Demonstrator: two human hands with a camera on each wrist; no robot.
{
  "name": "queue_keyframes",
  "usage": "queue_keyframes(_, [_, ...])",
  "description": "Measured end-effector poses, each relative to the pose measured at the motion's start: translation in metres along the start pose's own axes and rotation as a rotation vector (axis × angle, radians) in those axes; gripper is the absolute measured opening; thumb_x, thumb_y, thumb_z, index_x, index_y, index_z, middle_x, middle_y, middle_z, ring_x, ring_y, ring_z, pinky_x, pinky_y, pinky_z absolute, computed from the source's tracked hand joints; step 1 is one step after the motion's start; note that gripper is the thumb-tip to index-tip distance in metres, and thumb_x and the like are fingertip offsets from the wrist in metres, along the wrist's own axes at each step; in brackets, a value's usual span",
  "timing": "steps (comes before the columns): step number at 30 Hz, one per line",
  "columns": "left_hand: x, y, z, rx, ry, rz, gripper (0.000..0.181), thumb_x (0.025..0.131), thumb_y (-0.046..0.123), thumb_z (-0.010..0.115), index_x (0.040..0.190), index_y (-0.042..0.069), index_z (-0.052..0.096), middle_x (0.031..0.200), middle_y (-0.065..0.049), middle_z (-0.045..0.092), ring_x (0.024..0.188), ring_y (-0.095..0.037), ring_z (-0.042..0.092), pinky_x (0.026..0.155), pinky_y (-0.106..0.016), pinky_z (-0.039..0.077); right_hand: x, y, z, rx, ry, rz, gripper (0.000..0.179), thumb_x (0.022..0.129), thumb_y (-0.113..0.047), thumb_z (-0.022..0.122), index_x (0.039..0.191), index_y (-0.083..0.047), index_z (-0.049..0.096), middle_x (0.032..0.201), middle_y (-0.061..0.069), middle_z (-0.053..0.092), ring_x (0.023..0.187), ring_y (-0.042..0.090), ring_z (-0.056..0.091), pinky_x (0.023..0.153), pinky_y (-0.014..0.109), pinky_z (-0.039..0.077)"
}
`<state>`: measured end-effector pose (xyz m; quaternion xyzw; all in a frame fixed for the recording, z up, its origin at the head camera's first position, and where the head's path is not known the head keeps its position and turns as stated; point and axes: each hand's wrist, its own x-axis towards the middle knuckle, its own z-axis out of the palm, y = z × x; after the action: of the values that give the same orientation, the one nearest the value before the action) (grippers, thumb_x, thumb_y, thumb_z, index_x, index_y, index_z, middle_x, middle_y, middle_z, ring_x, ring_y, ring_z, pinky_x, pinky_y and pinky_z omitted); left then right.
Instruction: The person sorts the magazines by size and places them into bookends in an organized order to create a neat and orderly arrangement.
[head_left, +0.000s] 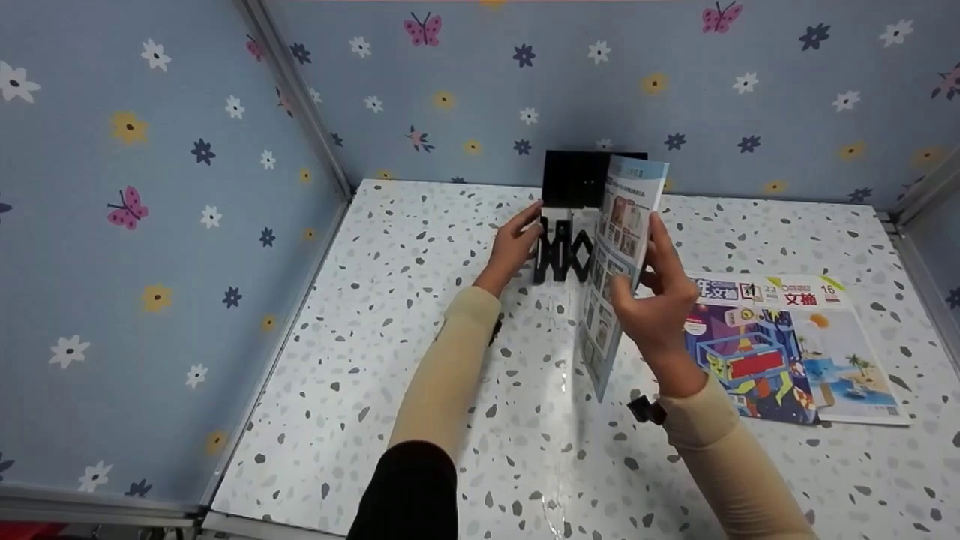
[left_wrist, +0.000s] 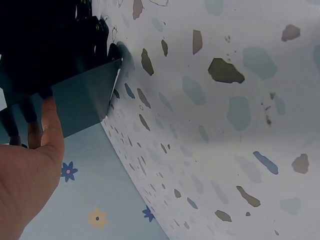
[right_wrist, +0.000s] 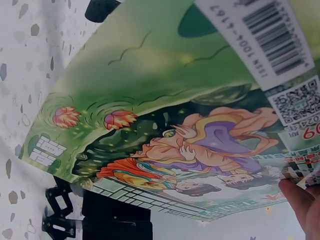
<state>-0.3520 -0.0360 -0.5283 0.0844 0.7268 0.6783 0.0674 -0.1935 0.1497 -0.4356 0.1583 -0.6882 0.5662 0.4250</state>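
Observation:
My right hand [head_left: 656,296] pinches a thin magazine [head_left: 619,247] and holds it upright, on edge, at the right side of a black expanding bookend [head_left: 561,251]. In the right wrist view, the magazine's green illustrated cover [right_wrist: 165,120] carries a barcode, and some fingers of that hand [right_wrist: 302,205] are at its edge. My left hand [head_left: 514,247] is at the bookend's left end. Its fairly straight fingers [left_wrist: 51,125] touch the dark end plate [left_wrist: 85,97] in the left wrist view; the thumb is hidden there.
Two overlapping magazines [head_left: 750,360] lie flat on the speckled table [head_left: 360,360], to the right of my right hand. Flower-patterned walls [head_left: 480,97] enclose the table at the back and left. A black upright plate [head_left: 574,180] stands at the back of the bookend.

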Motion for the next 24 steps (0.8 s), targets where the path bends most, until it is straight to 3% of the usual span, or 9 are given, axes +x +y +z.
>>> queue_keyframes(8, [-0.001,0.000,0.000,-0.006,0.009,0.008,0.043,0.101,0.026,0.050,0.143,0.034,0.047,0.149,0.005,0.045,0.134,-0.023,0.047,0.099,-0.054,0.046,0.010,0.003,0.006,0.022,0.051,-0.048,0.071,0.064,0.016,0.052,0.135,0.005,0.052,0.116,0.020,0.068,0.089,0.034,0.072,0.068,0.028,0.058])
queue_keyframes(13, [-0.002,0.002,-0.002,-0.011,-0.004,0.009,0.043,0.102,0.026,0.049,0.144,0.033,0.046,0.150,0.005,0.044,0.134,-0.020,0.047,0.098,-0.048,0.049,0.017,0.004,0.010,0.018,0.062,-0.091,0.068,0.065,0.014,0.052,0.133,0.008,0.052,0.114,0.021,0.069,0.083,0.036,0.072,0.066,0.027,0.058])
queue_keyframes(20, [-0.016,0.023,-0.006,-0.033,-0.069,0.008,0.047,0.103,0.020,0.045,0.150,0.021,0.038,0.154,-0.004,0.038,0.137,-0.024,0.043,0.096,-0.042,0.051,0.025,0.007,0.016,0.019,0.092,-0.144,0.066,0.065,0.011,0.051,0.131,0.011,0.053,0.111,0.019,0.070,0.077,0.034,0.073,0.066,0.026,0.058])
queue_keyframes(24, [-0.017,0.025,-0.005,-0.042,-0.052,0.008,0.047,0.102,0.019,0.046,0.149,0.019,0.040,0.153,-0.005,0.039,0.136,-0.026,0.044,0.098,-0.049,0.048,0.030,0.007,0.018,0.015,0.103,-0.167,0.065,0.067,0.009,0.052,0.131,0.009,0.054,0.113,0.017,0.070,0.075,0.032,0.073,0.065,0.024,0.058])
